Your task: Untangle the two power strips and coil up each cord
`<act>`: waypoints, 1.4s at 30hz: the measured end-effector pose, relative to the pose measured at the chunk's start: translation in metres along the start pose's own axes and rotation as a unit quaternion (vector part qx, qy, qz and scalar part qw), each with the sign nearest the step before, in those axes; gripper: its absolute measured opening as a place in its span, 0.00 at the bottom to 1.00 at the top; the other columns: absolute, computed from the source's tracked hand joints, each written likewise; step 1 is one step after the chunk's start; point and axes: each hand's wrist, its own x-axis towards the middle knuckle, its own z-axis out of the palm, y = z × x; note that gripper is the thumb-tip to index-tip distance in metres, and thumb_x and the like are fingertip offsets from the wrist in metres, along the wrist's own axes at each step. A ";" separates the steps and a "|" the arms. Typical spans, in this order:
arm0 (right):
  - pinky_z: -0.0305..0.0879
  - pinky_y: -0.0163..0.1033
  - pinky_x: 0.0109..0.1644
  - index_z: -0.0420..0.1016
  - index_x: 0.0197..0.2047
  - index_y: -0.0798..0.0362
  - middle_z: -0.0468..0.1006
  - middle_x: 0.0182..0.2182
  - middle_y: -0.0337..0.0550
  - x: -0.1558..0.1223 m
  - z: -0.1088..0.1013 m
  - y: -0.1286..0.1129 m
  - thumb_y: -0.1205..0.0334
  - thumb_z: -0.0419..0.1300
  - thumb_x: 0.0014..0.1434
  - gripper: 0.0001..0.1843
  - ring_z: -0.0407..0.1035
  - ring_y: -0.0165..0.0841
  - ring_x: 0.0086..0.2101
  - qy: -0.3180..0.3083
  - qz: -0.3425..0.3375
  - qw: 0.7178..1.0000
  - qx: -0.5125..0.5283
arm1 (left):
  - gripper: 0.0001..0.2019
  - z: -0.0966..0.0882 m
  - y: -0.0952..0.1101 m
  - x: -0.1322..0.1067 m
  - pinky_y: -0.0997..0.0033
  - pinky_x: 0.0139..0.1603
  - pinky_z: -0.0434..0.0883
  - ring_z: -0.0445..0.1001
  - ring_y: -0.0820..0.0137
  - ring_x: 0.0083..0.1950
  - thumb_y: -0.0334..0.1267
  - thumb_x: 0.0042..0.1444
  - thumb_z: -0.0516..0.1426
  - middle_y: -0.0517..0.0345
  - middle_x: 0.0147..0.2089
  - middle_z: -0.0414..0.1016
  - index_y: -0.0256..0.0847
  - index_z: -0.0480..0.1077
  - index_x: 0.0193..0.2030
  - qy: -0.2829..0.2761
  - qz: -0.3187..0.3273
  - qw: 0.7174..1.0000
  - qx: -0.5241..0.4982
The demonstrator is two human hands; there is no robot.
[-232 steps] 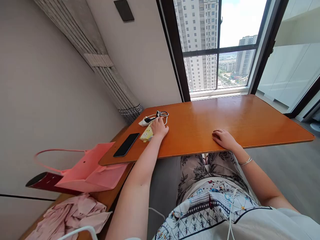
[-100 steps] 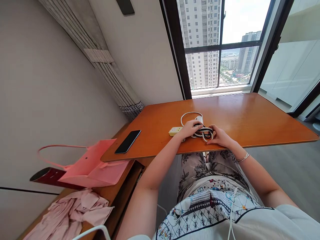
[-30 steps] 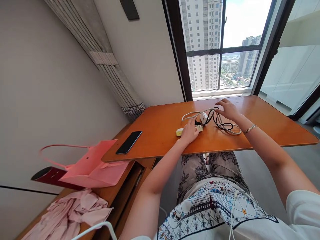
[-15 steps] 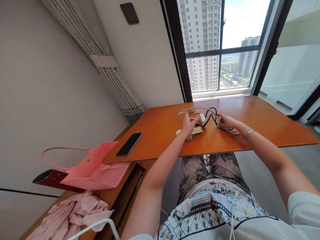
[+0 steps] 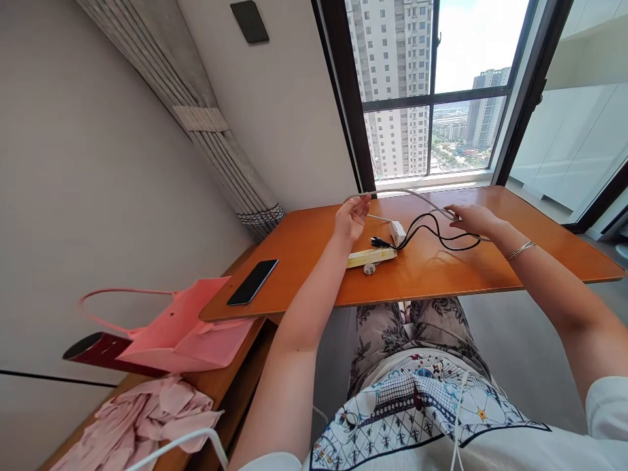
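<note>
A pale cable [image 5: 411, 192] arches above the table between my hands. My left hand [image 5: 351, 218] is closed on its left end, raised off the wood. My right hand [image 5: 471, 220] pinches the same cable farther right. Below it a black cable [image 5: 444, 243] lies in loose loops, its black plug [image 5: 381, 242] resting near a white power adapter [image 5: 397, 233]. Just in front lies a yellowish power strip [image 5: 371, 257], partly behind my left forearm. A small light-coloured plug [image 5: 369, 269] sits by the strip's near side.
A dark phone [image 5: 252, 282] lies on the left part of the orange-brown table [image 5: 304, 261]. Beside the table, lower down, are a pink bag [image 5: 196, 330], a dark red cylinder [image 5: 110, 353] and crumpled pink cloth [image 5: 147, 418]. A window stands behind the table.
My left hand has moved up and left from beside the adapter, lifting the pale cable. My right hand has shifted right and up. The black cable now lies apart from my hands.
</note>
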 end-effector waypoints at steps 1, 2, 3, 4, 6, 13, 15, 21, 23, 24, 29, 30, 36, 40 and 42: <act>0.65 0.43 0.45 0.65 0.69 0.45 0.82 0.49 0.49 0.000 -0.004 0.001 0.52 0.58 0.65 0.30 0.74 0.46 0.47 0.021 0.012 1.000 -0.012 | 0.03 0.001 -0.001 0.002 0.71 0.57 0.73 0.80 0.70 0.53 0.31 0.56 0.58 0.53 0.40 0.82 0.40 0.68 0.32 -0.002 -0.001 1.000 0.002; 0.65 0.44 0.45 0.68 0.67 0.44 0.82 0.49 0.47 0.000 -0.007 0.004 0.50 0.57 0.65 0.28 0.74 0.46 0.47 0.041 0.023 0.999 -0.018 | 0.02 0.002 -0.002 0.003 0.70 0.58 0.72 0.79 0.69 0.55 0.32 0.55 0.58 0.53 0.42 0.82 0.40 0.68 0.32 -0.005 -0.003 1.000 0.007; 0.64 0.44 0.45 0.71 0.65 0.43 0.83 0.47 0.47 0.000 -0.010 0.007 0.47 0.57 0.65 0.27 0.74 0.46 0.47 0.061 0.033 0.997 -0.018 | 0.02 0.002 -0.003 0.005 0.69 0.58 0.72 0.78 0.68 0.56 0.33 0.55 0.58 0.52 0.44 0.81 0.40 0.68 0.33 -0.008 -0.007 1.000 0.015; 0.64 0.44 0.44 0.73 0.62 0.43 0.83 0.45 0.46 0.001 -0.012 0.010 0.44 0.56 0.65 0.26 0.74 0.46 0.46 0.079 0.043 0.996 -0.013 | 0.02 0.002 -0.005 0.007 0.68 0.59 0.72 0.78 0.68 0.57 0.34 0.55 0.59 0.52 0.46 0.81 0.40 0.68 0.34 -0.012 -0.011 1.000 0.022; 0.64 0.43 0.43 0.79 0.56 0.45 0.84 0.42 0.47 0.003 -0.015 0.019 0.39 0.54 0.65 0.26 0.74 0.45 0.43 0.109 0.071 0.992 -0.002 | 0.04 0.002 -0.009 0.009 0.66 0.58 0.73 0.79 0.67 0.55 0.35 0.54 0.59 0.51 0.50 0.80 0.41 0.68 0.36 -0.023 -0.028 0.998 0.049; 0.65 0.42 0.41 0.81 0.53 0.53 0.83 0.46 0.53 0.025 0.003 0.044 0.44 0.54 0.65 0.26 0.75 0.45 0.45 0.010 0.168 0.983 0.079 | 0.15 0.017 -0.045 -0.010 0.59 0.51 0.75 0.81 0.62 0.46 0.43 0.54 0.64 0.45 0.49 0.81 0.38 0.73 0.45 -0.184 -0.106 0.906 0.366; 0.67 0.42 0.45 0.79 0.57 0.56 0.81 0.51 0.55 0.032 0.012 0.045 0.48 0.57 0.64 0.26 0.75 0.45 0.47 -0.026 0.169 0.979 0.109 | 0.23 0.023 -0.056 -0.021 0.59 0.50 0.75 0.80 0.59 0.48 0.43 0.48 0.68 0.44 0.52 0.80 0.39 0.73 0.50 -0.235 -0.049 0.863 0.444; 0.70 0.39 0.47 0.79 0.57 0.57 0.80 0.52 0.56 0.042 0.029 0.047 0.52 0.58 0.65 0.24 0.76 0.41 0.46 -0.051 0.168 0.976 0.127 | 0.26 0.028 -0.064 -0.040 0.60 0.47 0.76 0.81 0.60 0.46 0.32 0.51 0.62 0.49 0.49 0.81 0.41 0.70 0.59 -0.313 0.130 0.693 0.637; 0.70 0.40 0.47 0.77 0.59 0.57 0.80 0.52 0.58 0.044 0.032 0.048 0.51 0.56 0.66 0.25 0.76 0.41 0.45 -0.045 0.178 0.976 0.119 | 0.23 0.027 -0.060 -0.041 0.62 0.45 0.76 0.81 0.60 0.44 0.29 0.52 0.59 0.49 0.48 0.82 0.40 0.72 0.57 -0.299 0.142 0.692 0.641; 0.69 0.40 0.47 0.77 0.59 0.57 0.80 0.52 0.59 0.045 0.033 0.049 0.51 0.55 0.67 0.25 0.76 0.42 0.45 -0.043 0.186 0.975 0.112 | 0.22 0.027 -0.058 -0.042 0.62 0.44 0.76 0.81 0.60 0.43 0.28 0.53 0.59 0.49 0.47 0.82 0.40 0.73 0.56 -0.292 0.143 0.697 0.639; 0.68 0.43 0.48 0.80 0.55 0.57 0.80 0.51 0.60 0.042 0.042 0.057 0.52 0.60 0.63 0.23 0.74 0.45 0.49 -0.044 0.219 0.972 0.073 | 0.17 0.024 -0.049 -0.043 0.62 0.46 0.75 0.81 0.61 0.43 0.31 0.56 0.59 0.50 0.46 0.83 0.41 0.76 0.53 -0.256 0.141 0.743 0.602; 0.68 0.43 0.48 0.80 0.55 0.56 0.80 0.52 0.59 0.039 0.043 0.058 0.53 0.61 0.62 0.23 0.74 0.45 0.50 -0.045 0.221 0.972 0.068 | 0.15 0.023 -0.047 -0.043 0.61 0.46 0.75 0.81 0.61 0.43 0.32 0.57 0.59 0.50 0.46 0.83 0.42 0.77 0.51 -0.248 0.145 0.754 0.591; 0.67 0.45 0.56 0.74 0.62 0.54 0.75 0.58 0.56 0.025 0.042 0.043 0.56 0.62 0.60 0.28 0.70 0.45 0.55 -0.004 0.177 0.982 0.063 | 0.06 0.024 -0.030 -0.036 0.65 0.44 0.73 0.78 0.64 0.40 0.35 0.58 0.60 0.53 0.39 0.82 0.41 0.79 0.39 -0.186 0.198 0.795 0.542; 0.68 0.46 0.57 0.77 0.57 0.54 0.79 0.52 0.54 0.018 0.028 0.011 0.55 0.58 0.64 0.22 0.73 0.42 0.50 0.123 0.077 0.974 0.175 | 0.05 0.033 -0.022 -0.033 0.69 0.41 0.71 0.77 0.67 0.39 0.34 0.58 0.60 0.55 0.37 0.81 0.39 0.78 0.39 -0.162 0.208 0.840 0.474; 0.69 0.46 0.55 0.79 0.54 0.54 0.81 0.50 0.52 0.013 0.022 -0.008 0.53 0.57 0.64 0.20 0.74 0.41 0.48 0.145 0.037 0.953 0.264 | 0.06 0.037 -0.018 -0.034 0.70 0.41 0.71 0.78 0.68 0.39 0.34 0.59 0.59 0.56 0.36 0.81 0.39 0.78 0.40 -0.167 0.223 0.850 0.447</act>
